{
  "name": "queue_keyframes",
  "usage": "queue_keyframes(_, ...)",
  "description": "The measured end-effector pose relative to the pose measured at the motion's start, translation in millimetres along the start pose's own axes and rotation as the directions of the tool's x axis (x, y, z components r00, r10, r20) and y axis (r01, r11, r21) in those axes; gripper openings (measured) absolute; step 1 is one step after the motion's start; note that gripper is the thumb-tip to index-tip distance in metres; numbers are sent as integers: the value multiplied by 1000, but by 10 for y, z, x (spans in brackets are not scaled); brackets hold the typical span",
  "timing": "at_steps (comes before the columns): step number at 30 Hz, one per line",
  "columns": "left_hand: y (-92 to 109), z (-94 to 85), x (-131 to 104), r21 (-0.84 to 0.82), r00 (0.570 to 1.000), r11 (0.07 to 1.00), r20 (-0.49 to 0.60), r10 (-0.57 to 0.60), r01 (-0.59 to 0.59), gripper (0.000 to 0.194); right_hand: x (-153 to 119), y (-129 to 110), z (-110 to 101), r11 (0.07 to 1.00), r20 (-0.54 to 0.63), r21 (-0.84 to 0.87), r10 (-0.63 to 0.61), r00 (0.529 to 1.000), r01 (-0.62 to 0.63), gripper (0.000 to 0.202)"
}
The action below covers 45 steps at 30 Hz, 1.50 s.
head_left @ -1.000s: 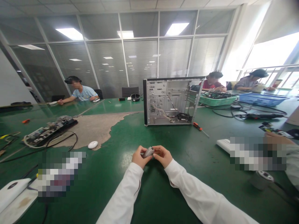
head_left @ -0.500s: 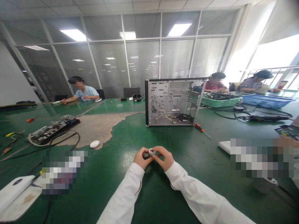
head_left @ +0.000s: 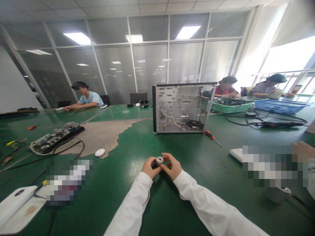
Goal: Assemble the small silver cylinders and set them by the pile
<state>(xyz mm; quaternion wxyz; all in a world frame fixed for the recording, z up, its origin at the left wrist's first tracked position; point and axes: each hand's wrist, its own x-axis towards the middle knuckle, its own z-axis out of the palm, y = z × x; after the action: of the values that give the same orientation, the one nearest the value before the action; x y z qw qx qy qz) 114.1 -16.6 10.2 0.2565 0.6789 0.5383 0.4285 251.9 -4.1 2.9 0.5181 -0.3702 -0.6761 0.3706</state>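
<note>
Between my two hands is a small round white part [head_left: 159,160] with dark details on its upper face; its exact kind is too small to make out. My left hand [head_left: 150,167] pinches it from the left with thumb and fingers. From the right, my right hand [head_left: 172,165] grips the same part, its fingertips partly hidden behind it. Both hands are just above the green table [head_left: 137,203]. A white oval cap-like piece [head_left: 100,152] lies on the table to the left of my hands.
An open computer case [head_left: 180,108] stands ahead, with an orange-handled screwdriver [head_left: 213,137] beside it. Circuit boards [head_left: 57,136] and cables lie left. A green basket [head_left: 232,107] and a blue basket [head_left: 280,106] stand back right. Several people sit around; another person's hand [head_left: 301,149] shows at right.
The round part has tilted so its upper face shows more fully. My hands stay almost in place around it. The person at far left has brought their hands together.
</note>
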Motion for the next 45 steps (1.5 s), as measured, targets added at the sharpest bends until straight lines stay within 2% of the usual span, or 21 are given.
queue_keyframes(4,14,-12,-4,9,1000,1000,-1,29,-29,23,-11,25,12,1000,15,-1,29,999,-29,44)
queue_keyframes(8,19,-36,-7,-21,999,1000,29,20,-19,31,-18,36,-10,999,36,36,36,999,-37,44)
queue_keyframes(12,21,-42,-11,-31,999,1000,51,-5,6,34,-7,17,-24,999,50,30,13,999,-14,35)
queue_keyframes(17,-1,-32,-10,-7,998,1000,70,-7,8,33,27,-2,-18,1000,-23,6,-20,1000,21,18)
queue_keyframes(26,-19,9,-16,4,999,1000,37,-19,19,34,65,-20,-23,998,-36,39,-40,999,42,10)
queue_keyframes(42,-25,-7,-14,51,998,999,56,-5,2,34,88,-115,-14,984,2,-96,-153,988,152,8)
queue_keyframes(45,-19,-5,-15,53,998,999,63,-12,9,34,146,-127,-76,979,-51,-121,-169,984,162,9)
